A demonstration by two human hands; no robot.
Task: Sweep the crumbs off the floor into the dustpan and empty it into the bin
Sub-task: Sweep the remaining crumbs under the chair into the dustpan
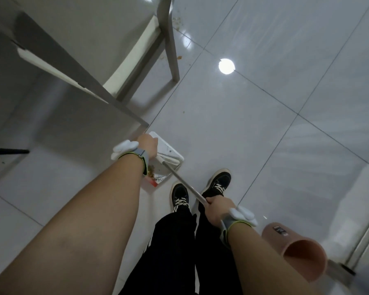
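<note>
My left hand point(147, 143) grips the top of a white dustpan point(168, 149) held low over the floor, just in front of my shoes. Brown crumbs point(152, 168) lie in the pan beside my wrist, and a red strip point(153, 183) shows at its lower edge. My right hand point(216, 206) is closed on a thin metal broom handle point(184, 182) that slants up-left to the pale broom head point(171, 161) resting in the pan. More crumbs point(179, 57) are scattered on the tiles by the chair leg. A pink bin point(296, 250) stands at lower right, beside my right forearm.
A grey table point(58, 116) fills the left side, its corner just above the dustpan. A grey chair point(167, 39) stands behind it, with further crumbs point(176, 19) near its far leg. Glossy white tiles point(264, 124) cover the floor. A metal frame point(362, 241) runs along the right edge.
</note>
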